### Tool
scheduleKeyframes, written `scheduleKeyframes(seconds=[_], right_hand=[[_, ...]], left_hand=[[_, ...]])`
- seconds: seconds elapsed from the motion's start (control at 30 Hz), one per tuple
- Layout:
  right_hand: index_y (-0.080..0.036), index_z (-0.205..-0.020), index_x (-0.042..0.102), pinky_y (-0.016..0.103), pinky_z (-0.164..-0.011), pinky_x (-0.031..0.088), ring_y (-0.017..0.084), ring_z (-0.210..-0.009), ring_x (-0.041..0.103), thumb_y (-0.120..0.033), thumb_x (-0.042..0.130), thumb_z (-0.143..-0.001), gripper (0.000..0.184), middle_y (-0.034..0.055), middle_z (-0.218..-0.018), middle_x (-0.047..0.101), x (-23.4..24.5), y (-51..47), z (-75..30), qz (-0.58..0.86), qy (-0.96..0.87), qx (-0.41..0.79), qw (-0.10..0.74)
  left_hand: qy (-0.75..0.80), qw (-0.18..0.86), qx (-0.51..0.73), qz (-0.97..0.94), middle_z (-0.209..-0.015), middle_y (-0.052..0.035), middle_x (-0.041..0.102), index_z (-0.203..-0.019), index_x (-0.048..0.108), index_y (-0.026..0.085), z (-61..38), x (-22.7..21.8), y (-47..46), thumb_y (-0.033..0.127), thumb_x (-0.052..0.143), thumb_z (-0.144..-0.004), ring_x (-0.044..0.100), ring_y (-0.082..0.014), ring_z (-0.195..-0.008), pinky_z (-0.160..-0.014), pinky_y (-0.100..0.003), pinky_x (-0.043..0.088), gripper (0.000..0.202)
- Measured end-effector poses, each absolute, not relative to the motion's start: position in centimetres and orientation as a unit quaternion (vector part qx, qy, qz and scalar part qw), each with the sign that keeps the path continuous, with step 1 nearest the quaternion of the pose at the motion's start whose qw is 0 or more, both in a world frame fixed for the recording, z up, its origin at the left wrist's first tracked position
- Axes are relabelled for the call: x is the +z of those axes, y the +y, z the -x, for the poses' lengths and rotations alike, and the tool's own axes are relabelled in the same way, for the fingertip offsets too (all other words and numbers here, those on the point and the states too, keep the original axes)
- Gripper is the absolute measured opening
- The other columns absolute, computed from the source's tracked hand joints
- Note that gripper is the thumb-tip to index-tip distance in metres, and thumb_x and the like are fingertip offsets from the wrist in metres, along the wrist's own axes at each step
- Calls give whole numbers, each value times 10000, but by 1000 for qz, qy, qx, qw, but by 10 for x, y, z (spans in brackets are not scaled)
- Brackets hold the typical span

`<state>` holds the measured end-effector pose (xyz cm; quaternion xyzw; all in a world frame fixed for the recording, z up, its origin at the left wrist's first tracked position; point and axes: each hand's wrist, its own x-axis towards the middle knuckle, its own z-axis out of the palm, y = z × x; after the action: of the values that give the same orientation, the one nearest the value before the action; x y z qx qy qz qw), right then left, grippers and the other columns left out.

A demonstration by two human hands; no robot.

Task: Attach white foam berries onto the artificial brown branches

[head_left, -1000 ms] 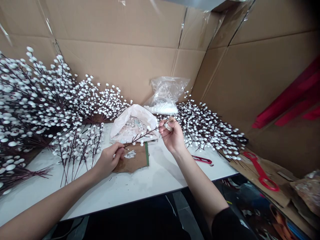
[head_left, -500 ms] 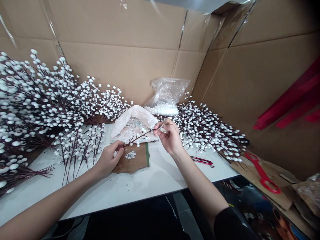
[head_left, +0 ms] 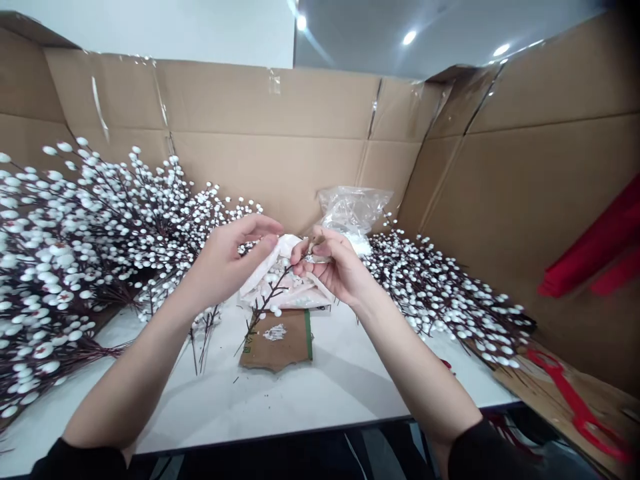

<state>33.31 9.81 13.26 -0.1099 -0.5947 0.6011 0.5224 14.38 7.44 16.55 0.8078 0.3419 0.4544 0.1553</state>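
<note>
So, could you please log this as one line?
right hand: holds berry stem | left hand: open | cardboard piece: on table

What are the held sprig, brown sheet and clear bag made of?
Sprig: perhaps satin plastic, its white berries being smooth and rounded; stem unclear. Brown sheet: likely matte cardboard, given its ragged edge. Clear bag: probably glossy plastic film, creased and see-through.

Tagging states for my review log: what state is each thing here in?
Berry stem: slanting, held near its upper end
Right hand: pinching that stem
Left hand: raised, open, holding nothing visible
White plastic bag: mouth open
Clear plastic bag: top crumpled
Cardboard piece: flat, white-smeared on top
Left berry sprays: fanned out
Right berry sprays: piled
Red ring-ended tool: lying flat
Ceiling lights: lit
</note>
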Motion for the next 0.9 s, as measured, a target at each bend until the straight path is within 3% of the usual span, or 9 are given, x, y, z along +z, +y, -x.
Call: scheduleKeyframes(seconds=[0.1, 0.27, 0.37, 0.57, 0.67, 0.9], right_hand=[[-184, -636, 435, 229, -546, 512, 114, -559, 604, -107, 530, -709, 143, 8, -650, 646, 143, 96, -324, 112, -597, 606, 514], [-183, -612, 446, 207, -535, 504, 101, -576, 582, -93, 551, -695, 161, -6, -628, 614, 157, 93, -314, 148, -597, 583, 531], [-183, -596, 446, 217, -543, 505, 105, -584, 587, -97, 549, -693, 166, -7, -620, 606, 165, 91, -307, 159, -608, 555, 546], [-180, -614, 493, 230, -591, 495, 107, -666, 613, -127, 545, -725, 134, 20, -872, 661, 175, 84, -299, 147, -569, 442, 678], [-188, -660, 540, 227, -608, 480, 93, -664, 566, -164, 582, -741, 94, 0, -844, 619, 175, 81, -295, 110, -517, 494, 691], [-201, -707, 541, 206, -542, 446, 80, -561, 445, -288, 639, -785, 153, -30, -675, 495, 171, 80, -282, 82, -479, 642, 593]], left_hand=[[317, 203, 419, -826, -997, -51, 684, -1019, 629, 183, -146, 171, 60, 305, 556, -833, 649, -171, -888, -792, -300, 535, 234], [318, 243, 473, -784, -1018, -69, 669, -1019, 595, 167, -145, 164, 61, 309, 636, -779, 666, -161, -786, -657, -267, 554, 281], [313, 279, 509, -752, -912, -57, 685, -972, 588, 159, -141, 164, 66, 301, 662, -762, 669, -156, -737, -632, -265, 552, 263], [306, 311, 578, -690, -649, -2, 660, -815, 631, 147, -131, 170, 67, 268, 712, -714, 632, -122, -592, -558, -233, 524, 176], [307, 313, 573, -693, -612, 5, 649, -783, 646, 154, -130, 171, 64, 270, 693, -735, 617, -113, -567, -536, -221, 506, 134], [279, 289, 581, -708, -672, 1, 651, -714, 644, 155, -136, 171, 54, 240, 674, -745, 590, -102, -578, -529, -213, 493, 95]])
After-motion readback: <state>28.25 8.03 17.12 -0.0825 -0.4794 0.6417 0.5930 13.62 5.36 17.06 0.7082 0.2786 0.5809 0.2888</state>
